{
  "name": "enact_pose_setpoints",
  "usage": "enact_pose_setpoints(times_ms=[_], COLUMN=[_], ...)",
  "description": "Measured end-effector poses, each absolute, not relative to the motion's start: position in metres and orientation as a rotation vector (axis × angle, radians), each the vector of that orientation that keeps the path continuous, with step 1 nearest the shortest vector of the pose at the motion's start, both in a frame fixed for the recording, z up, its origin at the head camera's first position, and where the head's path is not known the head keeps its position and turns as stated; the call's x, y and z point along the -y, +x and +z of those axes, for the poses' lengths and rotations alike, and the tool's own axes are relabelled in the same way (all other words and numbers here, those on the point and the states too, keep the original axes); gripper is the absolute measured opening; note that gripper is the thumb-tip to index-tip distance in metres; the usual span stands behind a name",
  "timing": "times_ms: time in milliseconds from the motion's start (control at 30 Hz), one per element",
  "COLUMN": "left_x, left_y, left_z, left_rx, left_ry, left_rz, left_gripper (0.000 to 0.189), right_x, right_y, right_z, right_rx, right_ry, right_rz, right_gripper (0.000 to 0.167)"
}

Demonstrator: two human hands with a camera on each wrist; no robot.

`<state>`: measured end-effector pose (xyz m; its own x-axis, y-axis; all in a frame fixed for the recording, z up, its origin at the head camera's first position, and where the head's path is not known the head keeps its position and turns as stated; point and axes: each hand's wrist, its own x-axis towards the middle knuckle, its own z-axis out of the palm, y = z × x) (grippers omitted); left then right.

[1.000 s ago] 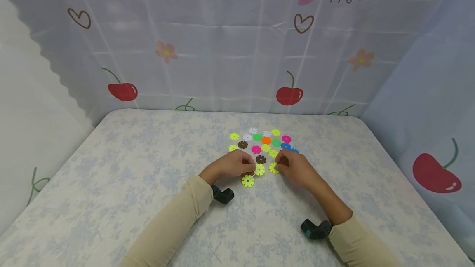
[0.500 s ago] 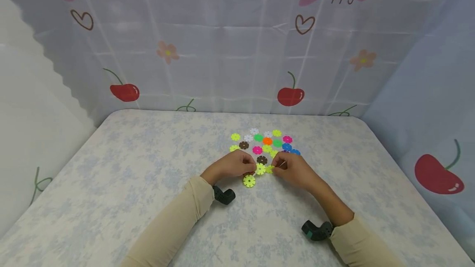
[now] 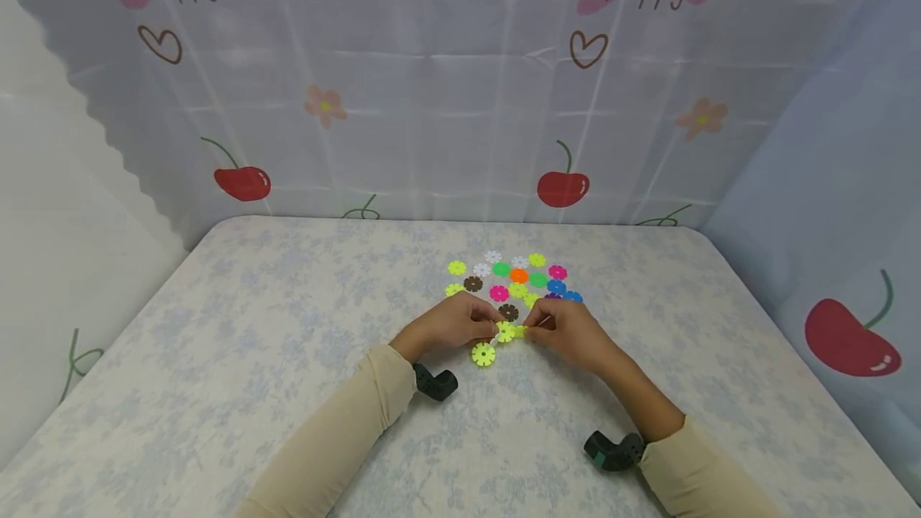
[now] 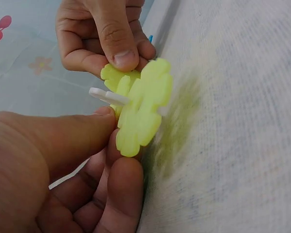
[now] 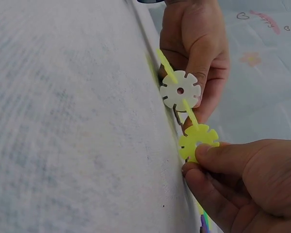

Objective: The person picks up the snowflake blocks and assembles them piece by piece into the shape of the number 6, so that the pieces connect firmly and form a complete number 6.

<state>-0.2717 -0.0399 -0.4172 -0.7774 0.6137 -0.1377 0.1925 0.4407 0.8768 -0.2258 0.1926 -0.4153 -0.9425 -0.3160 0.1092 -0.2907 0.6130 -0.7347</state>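
Observation:
My left hand (image 3: 456, 320) pinches a small linked chain of notched snowflake discs. In the right wrist view a white disc (image 5: 179, 91) sits between two yellow discs slotted in edge-on, with a dark edge just below it. One yellow disc of the chain (image 3: 484, 355) faces up toward the head camera, and another yellow disc (image 3: 506, 332) is by the left fingertips. Thumb and fingers of my right hand (image 3: 572, 330) pinch a further yellow disc (image 5: 199, 138), whose rim meets the chain's near yellow disc at an angle. The left fingers hide part of the chain.
Several loose discs lie beyond the hands, among them an orange disc (image 3: 519, 276), a pink disc (image 3: 499, 293), a brown disc (image 3: 508, 312) and a blue disc (image 3: 556, 286). The table (image 3: 324, 294) has a pale floral cloth, with a printed curtain (image 3: 432, 102) behind.
My right hand has moved slightly left, bringing its yellow disc from apart to against the chain and turning it flatter to view. The left hand stays nearly in place.

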Motion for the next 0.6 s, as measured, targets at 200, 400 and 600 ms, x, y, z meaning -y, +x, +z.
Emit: enact_pose_setpoints(times_ms=[200, 400, 600], left_x=[0.0398, 0.0400, 0.0389], left_y=[-0.2722, -0.2739, -0.2739], left_z=[-0.4205, -0.4237, -0.4236], left_rx=[-2.234, -2.216, -2.222], left_ry=[0.655, 0.634, 0.620], left_rz=[1.357, 1.399, 1.395], left_gripper=[0.019, 0.018, 0.017], right_x=[-0.1919, -0.1904, -0.1890], right_y=[-0.2268, -0.2260, -0.2246], right_z=[-0.4169, -0.4151, -0.4143], right_rx=[-2.836, -2.862, -2.869], right_ry=[-0.555, -0.583, -0.588], right_rz=[-1.235, -1.213, -1.207], right_gripper=[0.012, 0.013, 0.011])
